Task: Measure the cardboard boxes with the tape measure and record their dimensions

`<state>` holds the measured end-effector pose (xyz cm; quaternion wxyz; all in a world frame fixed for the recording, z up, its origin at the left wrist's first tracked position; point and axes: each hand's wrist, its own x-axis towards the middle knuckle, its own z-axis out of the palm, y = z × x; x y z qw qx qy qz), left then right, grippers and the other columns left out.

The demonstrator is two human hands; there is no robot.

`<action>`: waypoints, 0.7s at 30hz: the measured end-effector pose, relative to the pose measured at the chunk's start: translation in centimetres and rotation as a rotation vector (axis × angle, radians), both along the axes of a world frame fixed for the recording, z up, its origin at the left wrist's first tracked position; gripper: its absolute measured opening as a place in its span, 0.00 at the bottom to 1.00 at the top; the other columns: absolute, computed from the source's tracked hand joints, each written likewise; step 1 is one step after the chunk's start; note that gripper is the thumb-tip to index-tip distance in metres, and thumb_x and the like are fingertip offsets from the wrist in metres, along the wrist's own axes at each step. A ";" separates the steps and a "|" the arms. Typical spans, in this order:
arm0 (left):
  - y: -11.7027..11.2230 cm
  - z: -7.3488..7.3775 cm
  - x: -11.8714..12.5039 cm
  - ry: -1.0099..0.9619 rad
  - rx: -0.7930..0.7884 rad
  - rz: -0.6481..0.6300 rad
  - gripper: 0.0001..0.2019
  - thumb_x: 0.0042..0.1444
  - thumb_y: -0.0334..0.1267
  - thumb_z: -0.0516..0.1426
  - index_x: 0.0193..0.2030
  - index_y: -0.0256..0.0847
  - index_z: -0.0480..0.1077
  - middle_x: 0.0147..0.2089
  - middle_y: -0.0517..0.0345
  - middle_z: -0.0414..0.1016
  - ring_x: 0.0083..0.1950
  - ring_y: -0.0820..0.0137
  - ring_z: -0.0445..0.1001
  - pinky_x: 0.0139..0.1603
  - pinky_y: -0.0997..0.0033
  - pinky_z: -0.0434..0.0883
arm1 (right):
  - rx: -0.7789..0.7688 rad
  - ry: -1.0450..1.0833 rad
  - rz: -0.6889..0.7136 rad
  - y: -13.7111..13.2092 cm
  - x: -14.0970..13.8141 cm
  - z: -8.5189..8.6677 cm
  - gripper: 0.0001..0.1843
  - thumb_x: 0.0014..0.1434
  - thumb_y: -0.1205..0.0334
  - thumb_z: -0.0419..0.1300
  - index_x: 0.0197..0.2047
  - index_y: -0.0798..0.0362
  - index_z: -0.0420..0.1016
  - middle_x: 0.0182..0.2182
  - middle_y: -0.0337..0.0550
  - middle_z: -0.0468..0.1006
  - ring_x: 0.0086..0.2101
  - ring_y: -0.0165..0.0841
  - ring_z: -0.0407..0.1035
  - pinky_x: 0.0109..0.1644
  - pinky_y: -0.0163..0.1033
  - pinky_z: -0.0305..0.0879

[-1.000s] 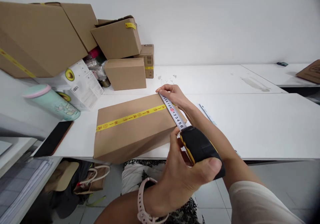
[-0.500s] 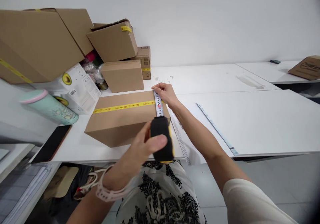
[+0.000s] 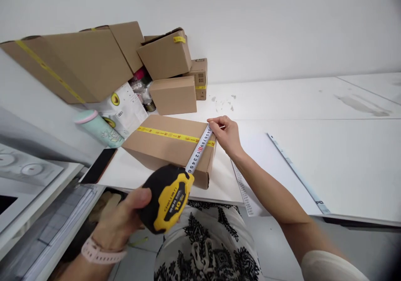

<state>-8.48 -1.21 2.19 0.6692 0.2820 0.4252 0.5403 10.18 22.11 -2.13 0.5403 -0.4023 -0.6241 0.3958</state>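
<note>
The tape measure (image 3: 167,199) is cased in smooth yellow plastic and matt black, rubbery-looking stuff; its blade (image 3: 200,149) looks like coated metal. The carton (image 3: 169,148) is made of plain matt cardboard, sealed with smooth plastic packing tape (image 3: 175,136). The desktop (image 3: 344,159) is finished pretty smooth, with a faint sheen. Matt printed cloth is used for the garment (image 3: 206,247), soft-looking rubber for the wristband (image 3: 103,254).

"10" on the tape measure (image 3: 167,200), "3456789" and "123456" on its blade (image 3: 199,150)

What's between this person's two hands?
A tape measure: its case sits in the left hand, and its numbered blade runs over the cardboard box to the right hand. The head view shows this.
</note>
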 end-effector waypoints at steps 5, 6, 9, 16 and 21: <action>-2.4 -0.1 1.7 -0.083 -0.119 0.017 0.36 0.52 0.56 0.66 0.66 0.46 0.71 0.55 0.44 0.80 0.61 0.39 0.74 0.59 0.41 0.74 | -0.056 0.048 0.132 0.1 -0.5 0.1 0.10 0.54 0.57 0.62 0.35 0.51 0.83 0.36 0.44 0.79 0.38 0.37 0.70 0.44 0.44 0.67; -2.6 0.0 1.9 -0.096 -0.128 0.020 0.38 0.51 0.56 0.67 0.67 0.46 0.69 0.55 0.44 0.81 0.61 0.38 0.74 0.58 0.41 0.74 | -0.084 0.081 0.158 0.3 -0.5 0.1 0.10 0.54 0.57 0.62 0.35 0.51 0.83 0.36 0.44 0.80 0.39 0.37 0.71 0.45 0.43 0.67; -2.4 0.1 1.9 -0.114 -0.120 0.011 0.42 0.50 0.56 0.67 0.70 0.45 0.64 0.54 0.44 0.81 0.60 0.39 0.75 0.58 0.41 0.75 | -0.226 0.190 0.281 0.9 0.0 0.4 0.08 0.50 0.58 0.66 0.33 0.51 0.84 0.36 0.43 0.82 0.39 0.35 0.71 0.47 0.43 0.65; -2.5 -0.4 2.0 -0.144 -0.106 0.007 0.40 0.50 0.57 0.67 0.69 0.46 0.66 0.58 0.46 0.79 0.62 0.41 0.74 0.60 0.44 0.74 | -0.390 0.203 0.428 2.3 0.9 0.3 0.12 0.46 0.55 0.69 0.34 0.49 0.85 0.37 0.43 0.83 0.39 0.35 0.70 0.46 0.42 0.62; -3.0 -0.4 3.3 -0.145 -0.106 0.040 0.38 0.52 0.57 0.65 0.68 0.46 0.67 0.57 0.47 0.80 0.62 0.41 0.74 0.61 0.45 0.74 | -0.414 0.220 0.458 2.6 0.1 0.1 0.11 0.46 0.55 0.69 0.33 0.49 0.86 0.37 0.43 0.83 0.39 0.35 0.70 0.46 0.42 0.60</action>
